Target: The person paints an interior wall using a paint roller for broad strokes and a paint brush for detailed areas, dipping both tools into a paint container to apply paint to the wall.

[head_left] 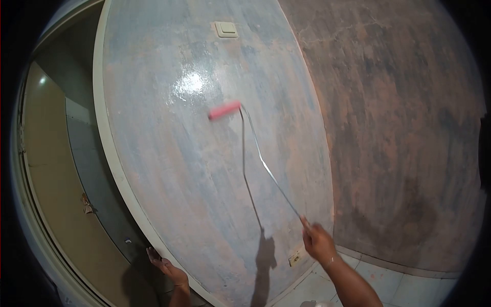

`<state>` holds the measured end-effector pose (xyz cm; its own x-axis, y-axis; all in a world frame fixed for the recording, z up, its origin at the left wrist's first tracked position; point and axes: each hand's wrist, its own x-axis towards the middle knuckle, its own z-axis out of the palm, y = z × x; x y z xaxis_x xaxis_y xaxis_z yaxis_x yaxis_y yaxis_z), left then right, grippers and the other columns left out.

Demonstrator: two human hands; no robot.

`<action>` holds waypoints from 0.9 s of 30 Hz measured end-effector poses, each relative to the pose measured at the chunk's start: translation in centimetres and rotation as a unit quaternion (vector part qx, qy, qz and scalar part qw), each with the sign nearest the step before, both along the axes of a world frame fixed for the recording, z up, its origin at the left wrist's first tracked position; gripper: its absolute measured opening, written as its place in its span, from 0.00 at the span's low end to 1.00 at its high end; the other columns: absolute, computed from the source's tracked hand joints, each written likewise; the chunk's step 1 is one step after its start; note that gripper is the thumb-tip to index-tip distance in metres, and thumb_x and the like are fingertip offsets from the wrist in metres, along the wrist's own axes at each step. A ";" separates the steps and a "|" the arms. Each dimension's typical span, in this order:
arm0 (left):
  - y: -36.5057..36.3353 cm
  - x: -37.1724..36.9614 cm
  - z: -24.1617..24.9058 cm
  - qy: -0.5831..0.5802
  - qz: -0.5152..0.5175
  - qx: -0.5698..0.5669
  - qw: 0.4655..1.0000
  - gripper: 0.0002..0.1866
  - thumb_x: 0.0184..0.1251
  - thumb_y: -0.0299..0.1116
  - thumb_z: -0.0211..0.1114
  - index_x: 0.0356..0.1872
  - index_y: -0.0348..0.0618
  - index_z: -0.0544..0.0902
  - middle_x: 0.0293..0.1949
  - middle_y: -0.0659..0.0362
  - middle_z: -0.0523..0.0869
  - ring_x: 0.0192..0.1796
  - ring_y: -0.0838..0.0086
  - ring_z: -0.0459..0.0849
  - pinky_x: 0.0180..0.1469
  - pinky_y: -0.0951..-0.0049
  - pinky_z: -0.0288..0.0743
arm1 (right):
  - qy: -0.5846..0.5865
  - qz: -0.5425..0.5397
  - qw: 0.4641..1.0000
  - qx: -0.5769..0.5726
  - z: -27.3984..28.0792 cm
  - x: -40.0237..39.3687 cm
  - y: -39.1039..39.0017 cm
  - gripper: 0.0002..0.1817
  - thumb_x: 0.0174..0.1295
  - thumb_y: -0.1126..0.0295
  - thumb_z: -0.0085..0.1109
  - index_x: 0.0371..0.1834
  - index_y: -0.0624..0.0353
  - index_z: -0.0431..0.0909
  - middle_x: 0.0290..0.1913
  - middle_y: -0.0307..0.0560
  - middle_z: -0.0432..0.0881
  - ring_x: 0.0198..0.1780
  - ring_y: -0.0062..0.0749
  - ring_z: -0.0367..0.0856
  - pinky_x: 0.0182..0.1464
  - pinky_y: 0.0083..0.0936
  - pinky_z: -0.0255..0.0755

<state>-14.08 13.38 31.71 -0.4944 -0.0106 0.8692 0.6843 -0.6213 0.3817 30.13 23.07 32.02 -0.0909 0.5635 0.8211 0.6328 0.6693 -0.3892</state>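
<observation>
My right hand [319, 242] is closed around the handle of a paint roller [225, 110], its thumb laid up toward the long bent metal rod. The pink roller sleeve, slightly blurred, lies against the patchy grey-and-pink wall [204, 169], just below a wet, shiny patch. Most of the handle is hidden inside my fist. Low on the left, my left hand [168, 268] is empty, with its fingers stretched out beside the pale door frame [118, 169]. Shadows of the roller and my right hand fall on the wall.
A light switch [226, 29] sits high on the wall, and a socket [295, 258] is low near the corner. On the right stands a darker mottled wall [399, 138]. A beige door [56, 169] fills the left side. White floor tiles [368, 279] show below.
</observation>
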 end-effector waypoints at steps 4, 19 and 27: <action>-0.2 -0.1 -0.4 -0.044 -0.028 -0.018 0.999 0.39 0.75 0.57 0.42 0.74 0.36 0.48 0.74 0.48 0.53 0.76 0.59 0.52 0.75 0.58 0.46 | -0.014 0.000 0.997 -0.080 -18.3 2.9 -3.9 0.33 0.59 0.72 0.60 0.70 0.39 0.65 0.32 0.52 0.76 0.27 0.50 0.78 0.27 0.42 0.74; -0.7 0.4 0.1 -0.029 -0.044 -0.025 0.998 0.42 0.74 0.61 0.41 0.74 0.38 0.44 0.75 0.47 0.50 0.77 0.58 0.49 0.75 0.55 0.45 | -0.020 -0.034 0.995 -0.087 -15.8 2.5 -5.6 0.30 0.57 0.74 0.60 0.65 0.39 0.72 0.32 0.49 0.76 0.28 0.46 0.78 0.29 0.37 0.75; -1.0 0.4 0.2 0.001 0.020 -0.034 0.999 0.37 0.76 0.56 0.40 0.73 0.37 0.50 0.73 0.49 0.55 0.74 0.60 0.54 0.74 0.58 0.47 | 0.056 0.005 0.997 -0.061 -8.8 -2.8 -4.9 0.31 0.57 0.75 0.61 0.66 0.39 0.72 0.30 0.46 0.75 0.26 0.42 0.77 0.29 0.33 0.75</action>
